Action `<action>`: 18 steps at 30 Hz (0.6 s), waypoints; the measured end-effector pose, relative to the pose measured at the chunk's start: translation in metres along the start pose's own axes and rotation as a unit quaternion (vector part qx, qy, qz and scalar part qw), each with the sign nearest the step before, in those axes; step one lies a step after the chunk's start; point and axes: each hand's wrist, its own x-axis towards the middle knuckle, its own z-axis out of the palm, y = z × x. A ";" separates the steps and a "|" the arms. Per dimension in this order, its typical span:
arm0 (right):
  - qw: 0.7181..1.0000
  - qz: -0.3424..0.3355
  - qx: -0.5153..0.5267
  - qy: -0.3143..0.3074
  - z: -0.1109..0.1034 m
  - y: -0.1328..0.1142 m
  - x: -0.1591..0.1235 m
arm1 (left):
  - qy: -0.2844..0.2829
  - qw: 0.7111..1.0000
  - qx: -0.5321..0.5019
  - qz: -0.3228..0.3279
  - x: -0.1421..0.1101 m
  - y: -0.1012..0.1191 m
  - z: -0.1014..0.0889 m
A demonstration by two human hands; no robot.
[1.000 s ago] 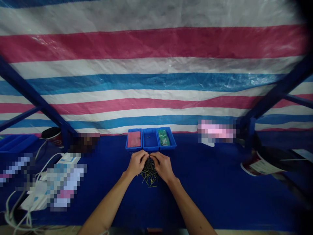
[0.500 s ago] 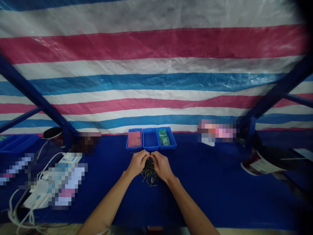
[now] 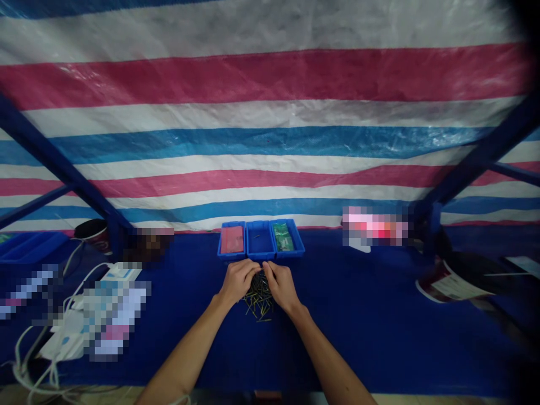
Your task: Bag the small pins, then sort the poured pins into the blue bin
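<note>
My left hand point(image 3: 237, 280) and my right hand point(image 3: 282, 284) are close together over a pile of thin, brass-coloured and dark screw-like pieces point(image 3: 259, 306). The fingers of both are closed in a pinch, with a small gap between the two hands. Whatever they pinch is too small to make out. Just beyond stand three joined blue trays point(image 3: 264, 245). A pink packet point(image 3: 232, 240) lies in the left compartment and a green packet point(image 3: 283, 237) in the right one. One tiny piece lies in the middle compartment.
On the left are a white power strip point(image 3: 70, 334) with loose cables, another blue tray point(image 3: 34, 247) and a dark-topped tub point(image 3: 91, 230). To the right stands a red-and-white tub point(image 3: 451, 281). Blue frame posts and a striped sheet point(image 3: 270, 140) bound the back of the blue table point(image 3: 358, 332).
My fingertips have drawn slightly apart, the right hand shifting a little to the right. The trays and packets have stayed in place.
</note>
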 end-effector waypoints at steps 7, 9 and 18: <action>1.000 0.011 0.009 0.005 -0.003 0.002 0.001 | -0.004 1.000 -0.011 -0.029 0.001 0.002 -0.002; 1.000 0.008 0.017 -0.004 -0.004 0.001 0.001 | -0.006 0.999 -0.015 -0.041 0.001 0.003 -0.004; 0.999 -0.002 0.052 -0.014 -0.007 -0.003 0.000 | -0.017 0.997 -0.030 -0.070 -0.001 0.001 -0.004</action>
